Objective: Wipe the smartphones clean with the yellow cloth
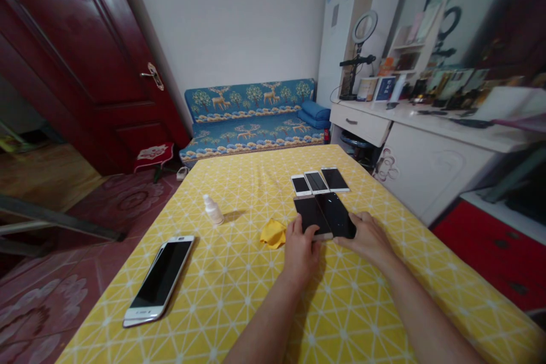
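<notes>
Rightward of the yellow cloth (pixel 273 234), my left grip (pixel 300 248) holds the grey phone (pixel 310 214) closer to it, my right grip (pixel 367 239) the black phone (pixel 335 211) farther out, both long axes pointing away from me.

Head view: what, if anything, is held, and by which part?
Left hand: grey-edged phone, by near left corner. Right hand: black phone, by near right corner. Whether either is lifted is unclear.
</notes>
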`<state>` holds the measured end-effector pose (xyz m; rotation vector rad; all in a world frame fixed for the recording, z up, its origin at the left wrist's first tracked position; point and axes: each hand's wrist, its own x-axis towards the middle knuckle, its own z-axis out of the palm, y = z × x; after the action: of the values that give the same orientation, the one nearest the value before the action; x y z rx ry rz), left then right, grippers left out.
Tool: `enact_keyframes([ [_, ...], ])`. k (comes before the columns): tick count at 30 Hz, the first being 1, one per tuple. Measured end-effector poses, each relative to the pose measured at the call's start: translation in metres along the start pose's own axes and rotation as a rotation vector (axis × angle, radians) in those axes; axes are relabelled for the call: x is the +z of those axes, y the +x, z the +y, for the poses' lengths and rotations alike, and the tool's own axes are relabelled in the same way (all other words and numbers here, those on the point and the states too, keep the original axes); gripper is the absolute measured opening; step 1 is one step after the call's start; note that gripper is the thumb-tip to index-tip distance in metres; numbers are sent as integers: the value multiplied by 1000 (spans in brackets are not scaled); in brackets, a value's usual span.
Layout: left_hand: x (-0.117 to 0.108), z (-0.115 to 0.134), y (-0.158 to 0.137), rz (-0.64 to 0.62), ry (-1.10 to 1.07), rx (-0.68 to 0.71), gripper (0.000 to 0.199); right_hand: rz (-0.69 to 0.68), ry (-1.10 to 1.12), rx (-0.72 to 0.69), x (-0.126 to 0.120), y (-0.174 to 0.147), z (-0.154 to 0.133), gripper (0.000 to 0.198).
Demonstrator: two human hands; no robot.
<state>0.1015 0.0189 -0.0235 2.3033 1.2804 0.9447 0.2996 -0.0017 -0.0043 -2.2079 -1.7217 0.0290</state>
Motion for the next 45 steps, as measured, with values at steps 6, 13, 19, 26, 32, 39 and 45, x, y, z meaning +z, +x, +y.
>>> enact_keyframes([
  [6, -4, -1, 3, 2, -20, 15, 40, -38, -54, 33, -2, -1, -4, 59],
  [13, -3, -1, 5, -7, 10, 33, 41, -2, -28, 69, 4, 0, -3, 73],
  [19, -6, 4, -3, 36, 15, 66, 44, 214, 58, -45, 19, -6, -12, 64],
  [26, -53, -10, -25, 106, 57, 150, 48, 304, 393, -645, 26, -26, -63, 41],
  [32, -164, -76, -69, 364, 404, -100, 33, 282, 527, -640, 35, -22, -62, 25],
  [39, -235, -118, -121, 69, 744, -756, 79, 237, 587, -627, 39, -21, -66, 24],
  [45, -235, -115, -117, -40, 734, -864, 77, 228, 590, -617, 39, -21, -63, 22],
])
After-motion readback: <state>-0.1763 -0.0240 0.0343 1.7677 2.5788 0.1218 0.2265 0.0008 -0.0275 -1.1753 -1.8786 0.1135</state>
